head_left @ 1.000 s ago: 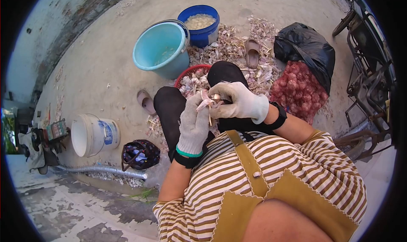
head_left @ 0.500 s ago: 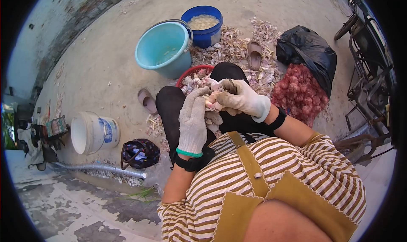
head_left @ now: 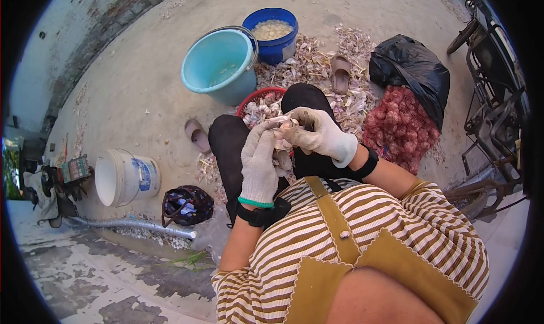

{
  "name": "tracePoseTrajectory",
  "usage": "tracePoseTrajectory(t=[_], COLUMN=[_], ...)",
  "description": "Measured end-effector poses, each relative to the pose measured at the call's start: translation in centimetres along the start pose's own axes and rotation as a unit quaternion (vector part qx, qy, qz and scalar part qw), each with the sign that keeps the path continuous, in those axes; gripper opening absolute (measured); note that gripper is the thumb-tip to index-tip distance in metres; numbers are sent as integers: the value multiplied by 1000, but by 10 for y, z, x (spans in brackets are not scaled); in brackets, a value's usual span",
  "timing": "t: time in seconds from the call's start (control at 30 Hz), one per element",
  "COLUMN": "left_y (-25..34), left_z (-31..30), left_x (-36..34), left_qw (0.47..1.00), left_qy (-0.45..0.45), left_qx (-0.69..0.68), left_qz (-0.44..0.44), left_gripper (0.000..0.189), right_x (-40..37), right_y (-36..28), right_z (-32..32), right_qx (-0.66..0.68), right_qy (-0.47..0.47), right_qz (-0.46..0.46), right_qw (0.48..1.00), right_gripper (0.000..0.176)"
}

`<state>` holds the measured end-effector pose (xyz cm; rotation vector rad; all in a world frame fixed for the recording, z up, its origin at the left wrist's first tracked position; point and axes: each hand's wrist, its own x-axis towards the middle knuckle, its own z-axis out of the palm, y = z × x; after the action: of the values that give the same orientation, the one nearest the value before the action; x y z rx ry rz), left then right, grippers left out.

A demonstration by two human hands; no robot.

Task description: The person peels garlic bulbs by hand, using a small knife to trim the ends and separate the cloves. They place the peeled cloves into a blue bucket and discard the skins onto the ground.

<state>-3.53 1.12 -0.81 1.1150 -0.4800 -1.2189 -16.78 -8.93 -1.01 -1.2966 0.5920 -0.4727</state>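
Note:
Above my lap, my left hand (head_left: pixel 258 162) wears a pale knit glove with a green cuff, its fingers closed around a garlic bulb (head_left: pixel 281 142). My right hand (head_left: pixel 324 136), in a whitish glove with dirty fingertips, pinches the same bulb from the other side. Loose, papery skin sticks up between the fingers, which hide much of the bulb. A narrow dark strip shows at the right fingers; I cannot tell what it is. Just beyond, a red basket (head_left: pixel 245 104) of garlic (head_left: pixel 263 109) sits partly hidden behind my knees.
A light-blue bucket (head_left: pixel 195 69) and a dark-blue bucket (head_left: pixel 286 51) with peeled cloves stand ahead. Garlic skins (head_left: pixel 317 80) and a slipper (head_left: pixel 340 74) lie around them. To the right are a red net sack of garlic (head_left: pixel 399 123) and a black bag (head_left: pixel 411 63); a white bucket (head_left: pixel 113 179) lies left.
My right hand has shifted slightly left and down, closer to my left fingers. The bulb is turned and more covered by the fingers.

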Motion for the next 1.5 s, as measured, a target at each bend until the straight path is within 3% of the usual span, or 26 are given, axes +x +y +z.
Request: tracePoseTrajectory(t=[0.1, 0.2, 0.27, 0.33, 0.37, 0.43, 0.47, 0.57, 0.73, 0.77, 0.83, 0.9, 0.93, 1.07, 1.23, 1.33, 1.5], left_y=[1, 0, -6, 0, -3, -10, -9, -6, -4, -7, -15, -19, -19, -17, -10, -13, -12], left_z=[-6, -8, -13, -3, -4, -8, -8, -9, -11, -15, -24, -25, -25, -24, -24, -21, -23], left_x=[2, 6, 9, 5, 6, 9, 9, 9, 9, 11, 14, 16, 17, 15, 11, 12, 14], left_qw=[993, 973, 979, 998, 997, 999, 999, 993, 984, 984, 994, 994, 992, 990, 983, 990, 991], left_qy=[-37, -56, -57, -28, -27, -16, -16, -19, -9, -9, -91, -74, -57, -64, -110, -96, -73], left_qx=[-107, -208, -175, -30, -30, 0, 0, -83, -155, -155, -50, -65, -79, -107, -124, -83, -88], left_qz=[-45, -81, -84, -57, -58, -33, -35, -82, -84, -84, -34, -55, -75, -72, -72, -63, -66], left_gripper=[27, 28, 27, 24, 24, 23, 23, 22, 22, 22, 22, 22, 22, 22, 26, 28, 30], right_x=[-1, 3, 9, 16, 15, 10, 7, 4, 7, 9, 12, 13, 10, 7, 9, 13, 10], right_y=[-6, 2, 16, 32, 36, 23, 13, 2, 7, 9, 16, 21, 14, 9, 11, 13, 14], right_z=[2, 3, 2, 2, -1, 0, 3, -1, -2, -3, -4, -2, -2, -4, -9, -10, -6], right_qx=[73, 29, -6, -135, -135, -114, -6, 92, 136, 84, 32, -87, 9, 71, 101, 48, 98], right_qy=[12, 21, 32, 39, 38, 22, 16, -2, -11, -11, -11, -19, -32, -17, -23, -15, -13], right_qz=[46, 6, -12, -198, -198, -78, 3, 80, 106, 80, 53, -39, 34, 80, 71, 56, 71], right_qw=[996, 999, 999, 970, 970, 990, 1000, 993, 985, 993, 998, 995, 999, 994, 992, 997, 993], right_gripper=[27, 25, 26, 27, 27, 32, 32, 27, 28, 27, 26, 30, 29, 32, 34, 33, 31])
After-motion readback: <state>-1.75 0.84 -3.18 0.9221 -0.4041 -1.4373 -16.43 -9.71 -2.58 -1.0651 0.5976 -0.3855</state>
